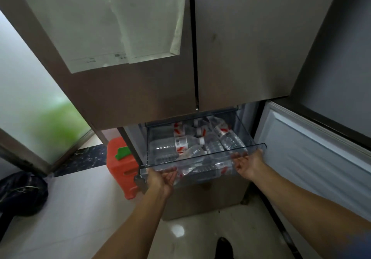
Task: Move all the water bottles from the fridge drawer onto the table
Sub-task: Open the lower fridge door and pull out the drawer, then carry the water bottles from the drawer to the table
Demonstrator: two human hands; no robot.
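Drawer (259, 145) of bottles (180, 144), standing open, is held at its front lip by left hand (160, 178) and right hand (250, 164), palms up; fingers (241, 157) apparently curled round it.

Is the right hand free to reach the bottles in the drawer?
Probably yes: the drawer is out and open on top, and the bottles lie uncovered just behind the right hand holding its front rim.

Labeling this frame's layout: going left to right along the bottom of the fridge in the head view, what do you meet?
dark bag → orange stool → left hand → right hand → open lower fridge door. Both hands grip the front of the clear drawer.
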